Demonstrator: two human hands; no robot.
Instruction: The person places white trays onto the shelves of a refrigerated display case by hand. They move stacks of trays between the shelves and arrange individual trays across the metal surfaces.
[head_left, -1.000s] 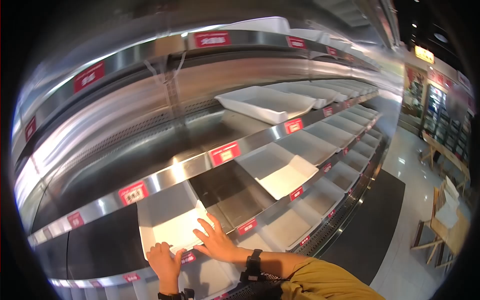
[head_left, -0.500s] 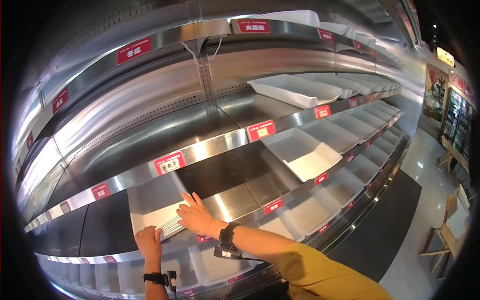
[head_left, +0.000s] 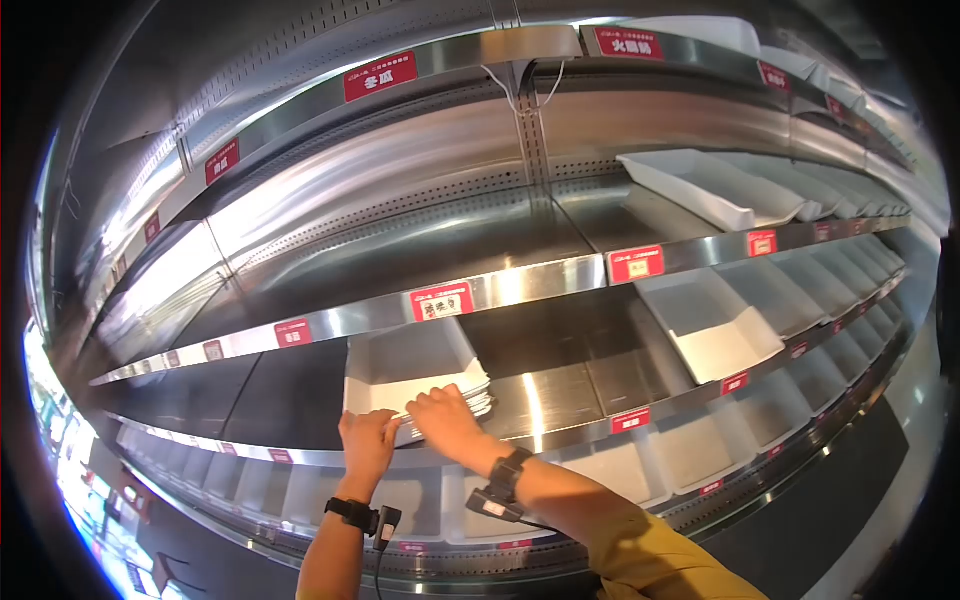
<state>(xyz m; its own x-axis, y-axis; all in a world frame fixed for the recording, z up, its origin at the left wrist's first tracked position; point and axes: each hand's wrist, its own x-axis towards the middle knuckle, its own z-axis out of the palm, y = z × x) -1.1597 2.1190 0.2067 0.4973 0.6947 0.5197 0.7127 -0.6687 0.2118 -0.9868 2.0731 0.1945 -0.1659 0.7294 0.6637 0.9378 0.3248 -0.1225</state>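
A stack of white plastic trays stands on the middle metal shelf, its layered rims showing at the front and right side. My left hand is closed on the front left part of the stack's rim, thumb toward the right. Just beside it, my right hand has its fingers curled over the front right of the same rim. Both palms hide part of the front edge. Each wrist wears a black strap with a small cabled box.
To the right, another white tray sits on this shelf, with more in a row beyond it. Higher up, white trays lie tilted. Red price labels line the metal shelf edges. Below, a row of bins runs along the lower shelf.
My view has turned left, so the shelves appear farther right. My right hand's fingers, stretched out before, are now curled over the front rim of the tray stack. My left hand stays at the front.
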